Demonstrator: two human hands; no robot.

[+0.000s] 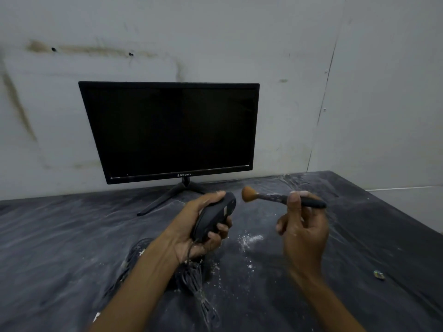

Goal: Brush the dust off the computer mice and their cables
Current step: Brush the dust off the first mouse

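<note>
Gripping one black plastic computer mouse (214,215), left hand (199,226) fingers curled; right hand (303,232) pinches one orange-bristled black-handled brush (282,198), bristles just beside mouse; dusty dark tabletop (359,236) open rightward to edge.

Landmark: I take the monitor (171,130), which stands on the table (359,224) against the wall (215,32).
Mouse (213,218): I hold it in the left hand (201,226), before the monitor's stand.
Brush (278,198): in my right hand (304,226), before the monitor's right corner, bristles just beside the mouse.
Cables (191,279): on the table, before the monitor, under my left forearm.
Powder (249,240): on the table, between my hands.
</note>
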